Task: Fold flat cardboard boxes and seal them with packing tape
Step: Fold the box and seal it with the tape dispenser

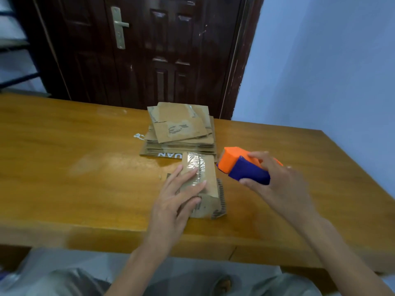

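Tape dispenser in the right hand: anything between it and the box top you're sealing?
Only the left hand, lying flat on the box over the tape. The tape dispenser, gripped by the right hand, is just right of the box.

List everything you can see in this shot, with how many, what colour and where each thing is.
folded cardboard box: one, brown, clear tape along its top, table centre
stack of flat cardboard boxes: one stack, count unclear, brown, behind the folded box
tape dispenser: one, orange and blue, right of the folded box
scrap: one, white, left of the stack
wooden table: one, yellow-brown, across the foreground
door: one, dark brown, metal handle, behind the table
wall: pale blue, right of the door
left hand: flat fingers pressing the folded box
right hand: grips the tape dispenser
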The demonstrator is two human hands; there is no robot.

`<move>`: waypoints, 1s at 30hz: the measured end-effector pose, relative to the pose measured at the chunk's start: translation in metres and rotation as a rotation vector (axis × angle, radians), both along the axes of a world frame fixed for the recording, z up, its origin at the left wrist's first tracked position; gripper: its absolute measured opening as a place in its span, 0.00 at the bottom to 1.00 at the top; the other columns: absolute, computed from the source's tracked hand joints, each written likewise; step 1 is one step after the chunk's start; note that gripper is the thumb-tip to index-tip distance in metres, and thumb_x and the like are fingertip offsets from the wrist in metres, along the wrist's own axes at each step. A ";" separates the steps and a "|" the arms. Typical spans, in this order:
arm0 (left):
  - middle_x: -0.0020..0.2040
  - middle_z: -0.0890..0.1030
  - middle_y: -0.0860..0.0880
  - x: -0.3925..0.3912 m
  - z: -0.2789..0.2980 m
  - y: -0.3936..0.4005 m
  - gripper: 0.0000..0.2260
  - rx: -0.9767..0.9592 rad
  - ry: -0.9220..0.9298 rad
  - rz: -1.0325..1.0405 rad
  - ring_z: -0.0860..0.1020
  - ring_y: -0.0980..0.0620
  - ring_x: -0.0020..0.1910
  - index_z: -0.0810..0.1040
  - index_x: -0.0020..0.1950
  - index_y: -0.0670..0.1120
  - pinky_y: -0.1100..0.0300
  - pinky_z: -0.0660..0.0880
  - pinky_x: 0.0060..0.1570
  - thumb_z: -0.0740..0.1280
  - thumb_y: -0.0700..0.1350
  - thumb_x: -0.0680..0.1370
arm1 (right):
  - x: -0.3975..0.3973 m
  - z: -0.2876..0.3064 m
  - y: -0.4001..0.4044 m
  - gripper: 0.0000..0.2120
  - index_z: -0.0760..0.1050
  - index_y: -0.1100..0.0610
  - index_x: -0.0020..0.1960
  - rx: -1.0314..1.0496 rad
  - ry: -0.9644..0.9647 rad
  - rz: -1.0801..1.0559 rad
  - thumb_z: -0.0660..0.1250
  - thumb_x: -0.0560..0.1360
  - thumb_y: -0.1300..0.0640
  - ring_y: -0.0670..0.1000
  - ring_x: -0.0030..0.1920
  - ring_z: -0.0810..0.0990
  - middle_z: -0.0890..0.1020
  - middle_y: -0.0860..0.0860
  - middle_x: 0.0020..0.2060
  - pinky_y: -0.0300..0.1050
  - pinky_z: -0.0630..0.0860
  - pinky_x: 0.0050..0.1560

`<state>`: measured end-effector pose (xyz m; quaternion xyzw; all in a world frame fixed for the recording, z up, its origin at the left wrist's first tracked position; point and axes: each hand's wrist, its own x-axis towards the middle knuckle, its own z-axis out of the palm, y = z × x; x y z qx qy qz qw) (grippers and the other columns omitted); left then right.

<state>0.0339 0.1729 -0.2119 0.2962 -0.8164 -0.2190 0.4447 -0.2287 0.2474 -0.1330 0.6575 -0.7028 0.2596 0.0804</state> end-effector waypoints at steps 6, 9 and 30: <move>0.76 0.72 0.65 0.008 0.034 0.001 0.26 0.371 0.202 -0.085 0.63 0.63 0.79 0.74 0.75 0.63 0.41 0.71 0.74 0.73 0.55 0.78 | 0.022 0.047 0.019 0.27 0.72 0.39 0.66 0.103 -0.330 0.257 0.76 0.70 0.39 0.42 0.45 0.86 0.87 0.35 0.46 0.31 0.80 0.45; 0.73 0.75 0.66 0.013 0.065 0.001 0.17 0.306 0.235 -0.037 0.68 0.64 0.77 0.76 0.73 0.60 0.44 0.70 0.75 0.65 0.58 0.84 | 0.023 0.058 0.025 0.27 0.72 0.38 0.65 0.113 -0.383 0.299 0.76 0.69 0.41 0.44 0.46 0.87 0.87 0.35 0.46 0.32 0.80 0.46; 0.46 0.86 0.46 0.020 0.127 0.021 0.11 0.907 0.441 -0.414 0.82 0.53 0.43 0.85 0.48 0.46 0.62 0.80 0.46 0.75 0.50 0.71 | 0.053 0.075 0.044 0.27 0.73 0.36 0.65 0.162 -0.585 0.474 0.77 0.68 0.43 0.50 0.50 0.88 0.88 0.43 0.50 0.37 0.82 0.44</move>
